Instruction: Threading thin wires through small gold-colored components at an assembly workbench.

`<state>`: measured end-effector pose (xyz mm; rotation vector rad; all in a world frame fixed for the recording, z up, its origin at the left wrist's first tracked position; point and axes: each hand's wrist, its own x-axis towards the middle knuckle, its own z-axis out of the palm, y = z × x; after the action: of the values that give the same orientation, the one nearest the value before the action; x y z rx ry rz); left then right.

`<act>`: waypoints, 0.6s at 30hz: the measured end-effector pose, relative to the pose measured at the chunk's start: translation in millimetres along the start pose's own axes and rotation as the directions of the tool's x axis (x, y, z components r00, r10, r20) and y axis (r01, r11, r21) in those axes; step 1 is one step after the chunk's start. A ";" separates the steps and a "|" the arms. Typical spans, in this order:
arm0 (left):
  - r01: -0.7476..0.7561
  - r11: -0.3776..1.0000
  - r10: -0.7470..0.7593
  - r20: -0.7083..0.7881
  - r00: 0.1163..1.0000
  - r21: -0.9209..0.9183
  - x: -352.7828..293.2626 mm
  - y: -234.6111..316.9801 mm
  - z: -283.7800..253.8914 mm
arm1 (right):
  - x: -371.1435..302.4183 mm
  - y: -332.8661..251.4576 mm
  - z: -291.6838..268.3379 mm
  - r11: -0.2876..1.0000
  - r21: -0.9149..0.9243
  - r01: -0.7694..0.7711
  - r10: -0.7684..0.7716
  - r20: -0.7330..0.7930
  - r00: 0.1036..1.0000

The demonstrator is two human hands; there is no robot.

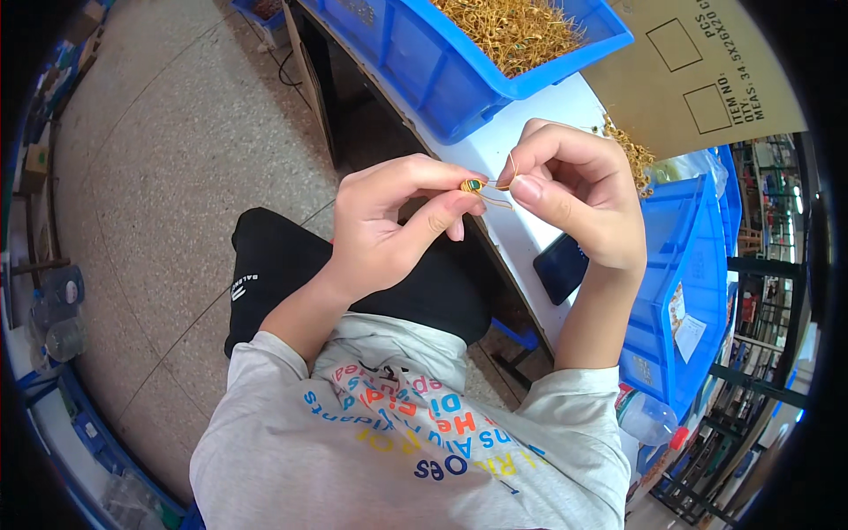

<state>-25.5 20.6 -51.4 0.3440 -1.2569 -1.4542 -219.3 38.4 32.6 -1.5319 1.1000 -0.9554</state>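
Note:
Between the thumb and fingers of my left hand (375,225) sits a small gold-coloured ornament with a dark green stone (473,185). Thin gold wire (500,204) runs out of it to the right. My right hand (587,190) pinches a strand of that wire between thumb and index finger, and a loose end curves up beside the fingertip. Both hands are raised close together over the edge of a white table (565,108). How the wire joins the ornament is too small to tell.
A blue bin (455,93) full of gold-coloured wire pieces stands at the far side, near a cardboard box (632,57). More gold pieces (638,159) lie beside it. Right of my hands are a dark phone (560,268), another blue bin (654,296) and a red-capped bottle (649,419).

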 end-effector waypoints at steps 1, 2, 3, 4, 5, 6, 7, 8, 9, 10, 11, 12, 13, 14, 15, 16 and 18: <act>-0.001 1.000 0.001 -0.001 1.000 -0.002 0.2 1.3 -0.3 | -0.2 -0.5 0.1 1.000 -0.002 -0.001 0.001 0.001 1.000; -0.025 0.998 0.025 0.005 1.000 0.058 0.3 3.0 -0.8 | -0.3 -1.0 0.2 1.000 -0.007 -0.007 0.007 -0.010 1.000; -0.049 0.992 0.048 0.012 0.999 0.117 0.3 4.7 -1.3 | -0.5 -1.6 0.3 1.000 -0.012 -0.014 0.013 -0.021 1.000; -0.073 0.982 0.071 0.020 0.997 0.177 0.2 6.0 -1.7 | -0.7 -2.1 0.4 1.000 -0.016 -0.020 0.020 -0.032 0.999; -0.097 0.967 0.093 0.030 0.995 0.235 -0.1 6.4 -1.7 | -1.0 -2.6 0.6 0.999 -0.021 -0.027 0.026 -0.043 0.999; -0.097 0.967 0.093 0.028 0.995 0.234 0.4 5.9 -2.4 | -0.7 -3.2 1.2 0.999 -0.025 -0.033 0.032 -0.052 0.998; -0.204 0.914 0.194 0.063 0.979 0.351 2.3 4.4 -3.7 | -0.5 -3.7 1.9 0.999 -0.029 -0.039 0.038 -0.061 0.997; -0.305 0.835 0.287 0.111 0.951 0.458 4.7 2.6 -5.2 | -0.4 -4.2 2.6 0.998 -0.032 -0.046 0.044 -0.070 0.997; -0.398 0.733 0.369 0.169 0.914 0.551 6.6 0.9 -6.6 | -0.3 -4.7 3.4 0.998 -0.036 -0.053 0.050 -0.080 0.996; -0.481 0.611 0.438 0.237 0.867 0.629 7.1 0.0 -7.2 | -0.4 -5.2 4.1 0.997 -0.040 -0.060 0.056 -0.090 0.994; -0.479 0.612 0.438 0.234 0.868 0.630 6.3 -0.2 -7.3 | -0.5 -5.4 5.3 0.997 -0.040 -0.061 0.057 -0.088 0.994; -0.481 0.571 0.435 0.251 0.865 0.666 5.5 -0.4 -7.5 | -0.5 -5.7 7.2 0.992 -0.109 -0.062 0.048 -0.129 0.991; -0.482 0.528 0.431 0.268 0.861 0.699 4.8 -0.6 -7.6 | -0.5 -6.1 9.4 0.982 -0.177 -0.065 0.035 -0.169 0.985; -0.483 0.483 0.427 0.286 0.858 0.730 4.3 -0.7 -7.7 | -0.4 -6.5 11.6 0.967 -0.245 -0.070 0.018 -0.208 0.978; -0.484 0.437 0.421 0.303 0.855 0.758 3.9 -0.8 -7.4 | -0.2 -7.0 13.2 0.947 -0.311 -0.078 -0.001 -0.247 0.969; -0.484 0.438 0.421 0.303 0.855 0.758 3.9 -0.3 -6.5 | 0.3 -7.2 14.4 0.947 -0.312 -0.079 -0.001 -0.247 0.969; -0.353 0.647 0.316 0.183 0.931 0.676 4.4 2.8 -2.3 | 1.5 -7.7 16.2 0.905 -0.426 0.004 -0.118 -0.242 0.963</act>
<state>-23.7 16.3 -48.2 0.5449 -1.7894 -0.6112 -202.2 42.1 36.8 -1.8319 1.5337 -1.0298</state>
